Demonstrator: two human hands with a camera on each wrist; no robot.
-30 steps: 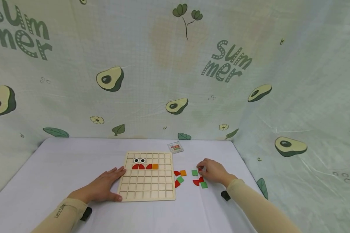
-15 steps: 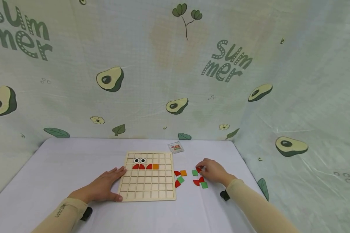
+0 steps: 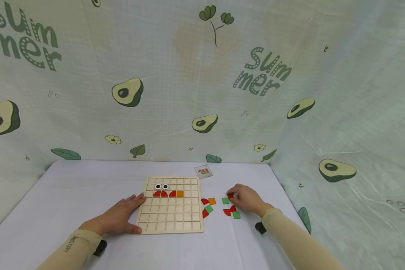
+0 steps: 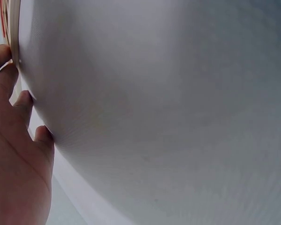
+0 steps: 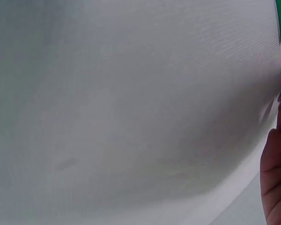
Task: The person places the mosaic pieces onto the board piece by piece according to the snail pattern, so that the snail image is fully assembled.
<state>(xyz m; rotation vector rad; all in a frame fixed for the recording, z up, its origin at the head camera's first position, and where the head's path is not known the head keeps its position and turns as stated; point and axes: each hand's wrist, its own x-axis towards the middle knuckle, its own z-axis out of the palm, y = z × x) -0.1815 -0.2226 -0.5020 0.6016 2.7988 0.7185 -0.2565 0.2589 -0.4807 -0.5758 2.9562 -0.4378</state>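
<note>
A square wooden grid board [image 3: 170, 215] lies on the table. It holds two eye tiles [image 3: 162, 186], red quarter-circle tiles [image 3: 160, 194] and an orange square tile [image 3: 180, 193] in its upper rows. My left hand [image 3: 121, 215] rests flat with fingers spread, fingertips and thumb at the board's left edge; in the left wrist view its fingers [image 4: 23, 105] touch the cloth and board side. To the right of the board, my right hand [image 3: 246, 197] pinches a red quarter-circle tile [image 3: 230, 196] close over the table. The right wrist view catches only part of that hand [image 5: 276, 173].
Between board and right hand lie a loose red tile [image 3: 205, 201], an orange square [image 3: 212, 201] and a green square [image 3: 208, 209]. Nearer my right hand are green squares [image 3: 225, 201] and red quarter-circles [image 3: 227, 212]. A small picture card [image 3: 203, 171] lies behind the board.
The red tile at my right fingertips has shifted slightly left and shows more beyond them. My left hand and the board have stayed put.
</note>
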